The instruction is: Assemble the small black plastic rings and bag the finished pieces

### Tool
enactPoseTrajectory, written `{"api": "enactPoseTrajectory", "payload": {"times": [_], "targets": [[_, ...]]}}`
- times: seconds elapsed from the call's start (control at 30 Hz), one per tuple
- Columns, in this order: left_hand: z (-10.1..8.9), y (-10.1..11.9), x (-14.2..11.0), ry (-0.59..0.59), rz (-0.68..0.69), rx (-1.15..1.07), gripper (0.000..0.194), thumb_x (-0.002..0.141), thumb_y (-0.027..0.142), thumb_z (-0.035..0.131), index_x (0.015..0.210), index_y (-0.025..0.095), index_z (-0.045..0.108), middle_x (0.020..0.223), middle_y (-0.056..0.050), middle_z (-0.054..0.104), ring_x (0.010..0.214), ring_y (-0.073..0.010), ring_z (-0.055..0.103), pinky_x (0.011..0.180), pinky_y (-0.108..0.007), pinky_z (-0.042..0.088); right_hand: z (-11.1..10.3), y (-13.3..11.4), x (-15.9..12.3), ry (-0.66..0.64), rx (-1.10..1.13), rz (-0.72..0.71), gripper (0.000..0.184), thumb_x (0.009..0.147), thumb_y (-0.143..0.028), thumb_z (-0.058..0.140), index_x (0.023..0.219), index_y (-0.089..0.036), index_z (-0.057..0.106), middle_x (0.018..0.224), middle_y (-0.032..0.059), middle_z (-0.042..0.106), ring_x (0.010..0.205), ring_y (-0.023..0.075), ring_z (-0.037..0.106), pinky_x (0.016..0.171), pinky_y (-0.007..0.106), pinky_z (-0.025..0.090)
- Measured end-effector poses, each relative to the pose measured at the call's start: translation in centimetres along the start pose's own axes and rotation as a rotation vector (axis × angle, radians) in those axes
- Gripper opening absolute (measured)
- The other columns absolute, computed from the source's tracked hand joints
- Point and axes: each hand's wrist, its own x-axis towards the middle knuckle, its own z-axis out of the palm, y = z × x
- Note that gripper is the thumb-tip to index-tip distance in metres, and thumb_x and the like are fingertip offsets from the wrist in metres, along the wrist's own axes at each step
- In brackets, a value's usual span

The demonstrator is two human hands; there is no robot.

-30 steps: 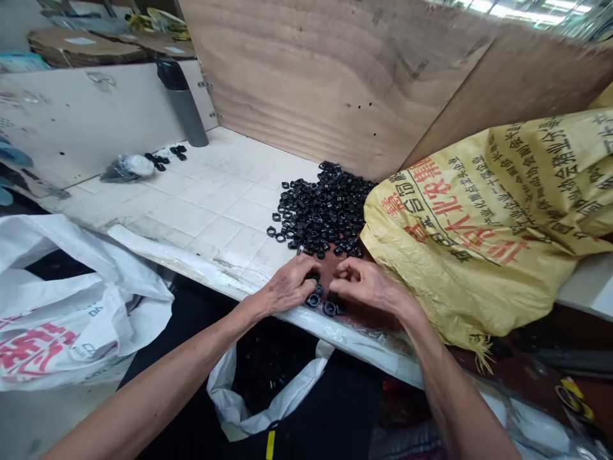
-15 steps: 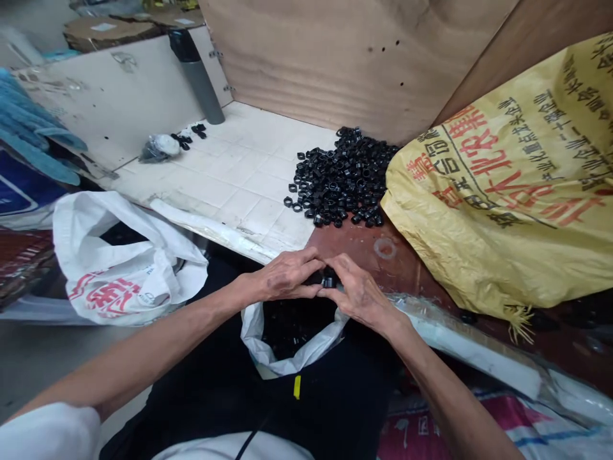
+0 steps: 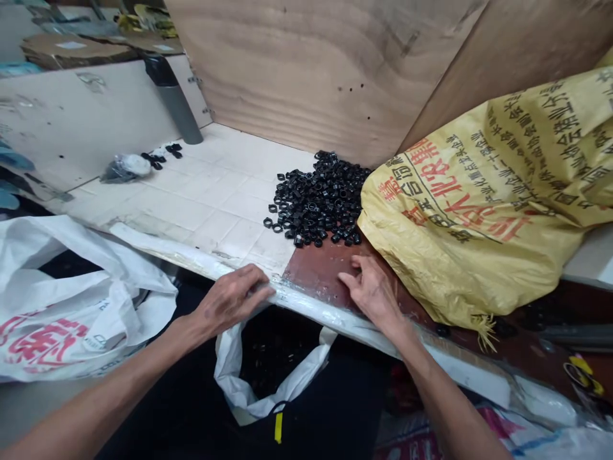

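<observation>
Over the taped front edge of the worktop hovers my left hand [image 3: 234, 295], its fingers bent and the thumb held apart, with nothing visible in it. My right hand [image 3: 374, 292] is above the brown part of the surface, thumb and fingers apart and no part between them. Just beyond it lies a heap of small black ring-shaped plastic parts [image 3: 318, 201]. Below and between my hands, a white sack [image 3: 227, 370] with a rolled rim stands open in front of my lap, with dark small parts inside.
A yellow printed sack [image 3: 460, 255] lies right of the heap. At the back left stands a grey bottle [image 3: 179, 105], near a small plastic bag [image 3: 125, 167] and a few black pieces. A white bag with red print [image 3: 90, 306] hangs at left. Wooden boards [image 3: 297, 76] close off the back.
My hands were together above the open sack with a small black part between them. They have since separated, left hand leftward, right hand towards the heap; the part is no longer visible. The view has shifted.
</observation>
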Motion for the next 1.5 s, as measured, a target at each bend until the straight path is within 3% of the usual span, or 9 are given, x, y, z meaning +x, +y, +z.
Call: {"api": "enactPoseTrajectory", "payload": {"times": [0.13,0.37,0.53,0.67,0.87,1.03,1.13,1.23,1.5], "targets": [[2.2,-0.5,4.6,0.113,-0.130,0.034,0.024,0.089,0.042,0.062,0.098,0.020,0.055,0.090,-0.002,0.062,0.075,-0.0174,0.063,0.071,-0.031,0.051,-0.3,2.0,2.8,0.018,-0.214,0.033,0.042,0.085,-0.028,0.066,0.122,-0.012,0.053,0.116,0.0177,0.056,0.109,0.0324,0.057,0.092,0.043,0.047],[5.1,0.6,8.9,0.183,-0.137,0.123,0.042,0.087,0.037,0.065,0.121,0.019,0.048,0.109,-0.009,0.059,0.095,-0.0251,0.065,0.081,-0.038,0.054,1.6,-0.8,6.3,-0.077,-0.116,-0.103,0.033,0.086,-0.017,0.061,0.118,-0.012,0.054,0.109,0.0150,0.054,0.101,0.0274,0.056,0.090,0.038,0.045],[5.0,0.8,9.3,0.115,-0.096,0.040,0.015,0.092,0.033,0.058,0.101,0.021,0.060,0.097,-0.003,0.064,0.088,-0.0200,0.065,0.080,-0.033,0.051,2.2,-0.5,7.5,-0.183,0.047,-0.340,0.020,0.086,-0.014,0.061,0.105,-0.021,0.062,0.100,0.0071,0.058,0.099,0.0234,0.055,0.091,0.038,0.043],[4.6,0.7,9.4,0.116,-0.197,-0.016,0.028,0.096,0.037,0.051,0.076,0.020,0.062,0.074,-0.001,0.063,0.070,-0.0169,0.062,0.070,-0.030,0.048,2.4,-0.3,8.1,-0.171,0.082,-0.274,0.013,0.084,-0.012,0.062,0.094,-0.019,0.064,0.093,0.0060,0.061,0.094,0.0219,0.056,0.085,0.034,0.043],[4.7,1.0,9.9,0.124,-0.135,-0.203,0.024,0.090,0.032,0.062,0.112,0.023,0.064,0.101,-0.002,0.067,0.087,-0.0162,0.065,0.079,-0.029,0.051,1.8,-0.5,8.3,-0.255,0.248,-0.256,0.016,0.084,-0.013,0.062,0.097,-0.021,0.067,0.094,0.0035,0.067,0.090,0.0189,0.060,0.082,0.030,0.042],[5.0,1.2,10.8,0.094,-0.123,-0.259,0.016,0.093,0.030,0.057,0.090,0.022,0.070,0.086,0.000,0.071,0.080,-0.0152,0.066,0.079,-0.028,0.051,1.6,0.1,8.2,-0.244,0.302,-0.143,0.012,0.081,-0.019,0.065,0.092,-0.021,0.070,0.082,0.0001,0.067,0.076,0.0173,0.061,0.071,0.028,0.043],[5.1,1.0,10.7,0.210,-0.257,-0.252,0.018,0.093,0.032,0.056,0.087,0.021,0.068,0.079,0.000,0.071,0.071,-0.0160,0.066,0.072,-0.029,0.051,1.9,0.5,8.1,-0.321,0.336,-0.093,0.011,0.080,-0.021,0.065,0.090,-0.021,0.069,0.069,-0.0033,0.063,0.062,0.0153,0.058,0.060,0.026,0.041],[4.9,1.2,10.0,0.311,-0.292,-0.219,0.014,0.092,0.030,0.055,0.093,0.021,0.066,0.087,-0.002,0.070,0.077,-0.0175,0.066,0.074,-0.030,0.051,2.3,0.8,8.2,-0.270,0.323,-0.176,0.012,0.080,-0.015,0.062,0.086,-0.020,0.071,0.081,0.0006,0.067,0.074,0.0167,0.062,0.071,0.028,0.045],[5.0,1.9,9.5,0.079,-0.005,-0.099,0.029,0.084,0.031,0.066,0.110,0.021,0.059,0.101,-0.006,0.064,0.093,-0.0219,0.064,0.082,-0.035,0.052,1.7,-0.3,7.7,-0.251,0.150,-0.343,0.013,0.078,-0.008,0.062,0.084,-0.018,0.067,0.092,0.0049,0.062,0.085,0.0189,0.059,0.075,0.030,0.046]]}}
